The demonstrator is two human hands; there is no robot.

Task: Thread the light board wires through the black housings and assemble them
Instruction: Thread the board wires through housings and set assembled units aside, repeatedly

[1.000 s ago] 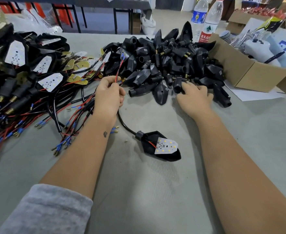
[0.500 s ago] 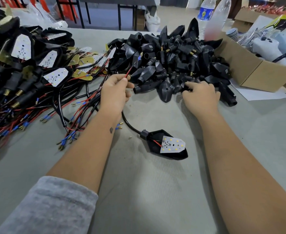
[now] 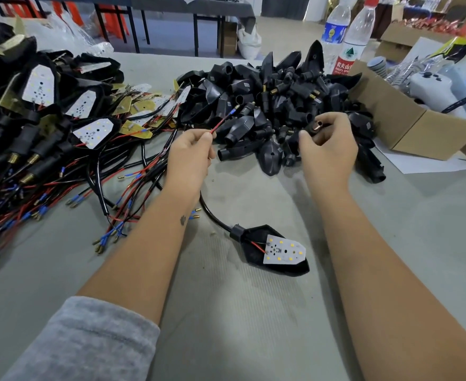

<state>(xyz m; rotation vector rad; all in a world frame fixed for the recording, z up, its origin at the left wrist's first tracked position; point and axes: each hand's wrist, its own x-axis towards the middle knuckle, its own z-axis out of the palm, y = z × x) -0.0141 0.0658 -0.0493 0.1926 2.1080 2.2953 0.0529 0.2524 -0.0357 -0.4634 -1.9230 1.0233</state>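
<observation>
My left hand (image 3: pixel 189 154) pinches the red wire end (image 3: pixel 224 120), whose blue-sleeved brass tip points up and right. That wire's black cable (image 3: pixel 212 215) runs down to a black housing (image 3: pixel 274 250) lying on the table with a white light board (image 3: pixel 284 248) in it. My right hand (image 3: pixel 328 149) holds a small black housing piece (image 3: pixel 315 127) with a brass-coloured opening, lifted just above the heap of loose black housings (image 3: pixel 267 105). The two hands are a short gap apart.
A pile of finished housings with light boards and red and black wires (image 3: pixel 47 138) fills the table's left side. An open cardboard box (image 3: pixel 396 119) stands at the right, two water bottles (image 3: pixel 349 42) behind the heap. Grey table surface (image 3: pixel 253 312) lies near me.
My right hand has lifted out of the heap with a small black piece in its fingers. My left hand has tilted the red wire tip toward the right.
</observation>
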